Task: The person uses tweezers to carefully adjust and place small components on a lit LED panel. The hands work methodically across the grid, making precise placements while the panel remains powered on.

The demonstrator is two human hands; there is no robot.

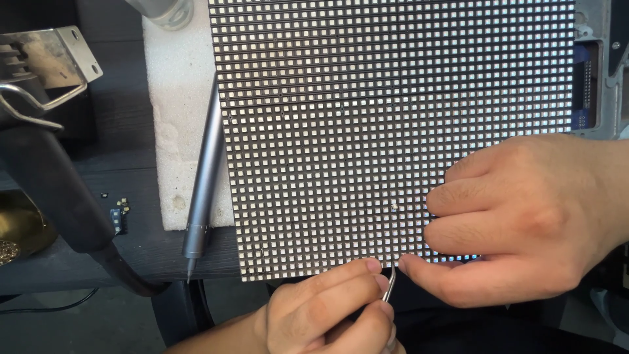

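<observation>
Between both hands, tweezers (pixel 390 283) touch the panel (pixel 367 131) edge.

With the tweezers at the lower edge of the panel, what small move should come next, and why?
Probably bring the tweezers tip up a little onto the panel. The left hand holds them just below its lower edge, not yet over the grid, while the right hand rests flat on the panel and steadies it. One cell near the right fingers looks different.
</observation>
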